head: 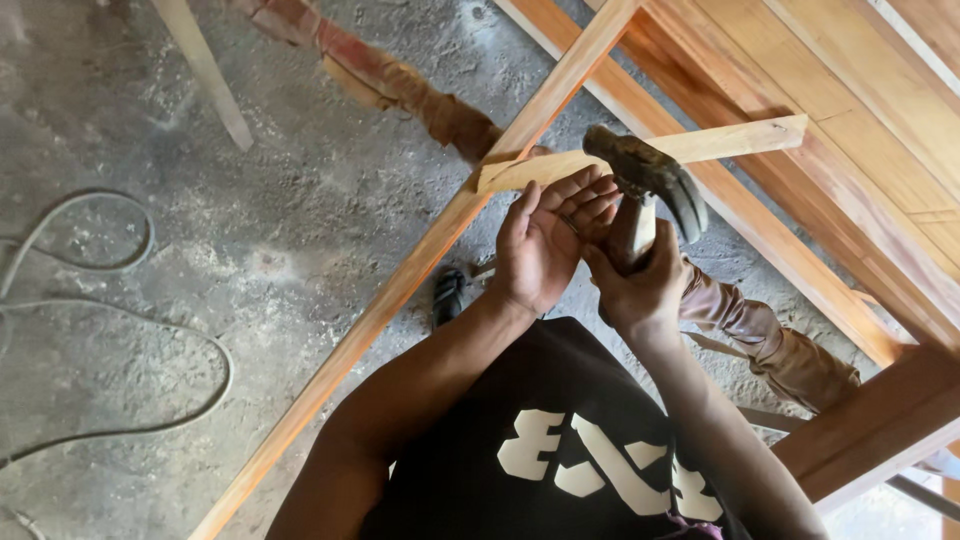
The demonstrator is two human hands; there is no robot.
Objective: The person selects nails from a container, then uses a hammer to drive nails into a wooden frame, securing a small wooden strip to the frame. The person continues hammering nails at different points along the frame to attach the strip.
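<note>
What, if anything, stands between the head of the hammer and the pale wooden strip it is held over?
The left hand does: its fingers lie curled against the pale wooden strip right beside the hammer, which the right hand holds by the handle. Whether the hammer head touches the strip cannot be told.
</note>
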